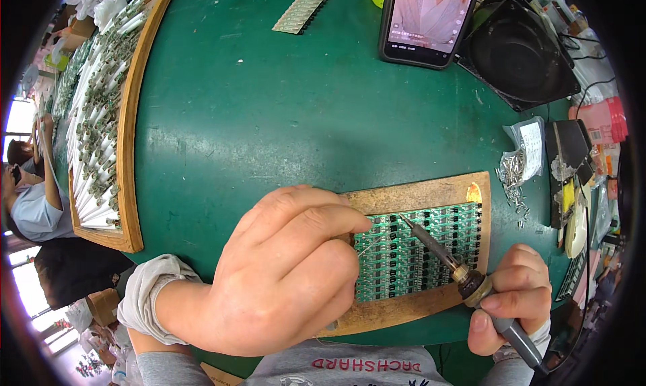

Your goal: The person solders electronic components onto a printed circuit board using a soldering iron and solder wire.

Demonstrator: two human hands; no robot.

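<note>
The left hand [289, 271] curls with its fingertips drawn together over the circuit boards [420, 251]; from here I cannot tell what, if anything, it pinches. The right hand [521, 295] grips the soldering iron [464, 278] by its handle, thumb against fingers, the tip at the boards' far row. That iron looks light and rigid, its metal end probably hot, so the handle behind the collar is the place to hold. The boards sit on a wooden board [417, 193] by the counter's [269, 130] near edge; they look thin, light, stiff and rather fragile, best taken by their bare edges. Toward the right edge lie loose metal pins [515, 170]; a wooden tray [129, 117] lines the left edge.
</note>
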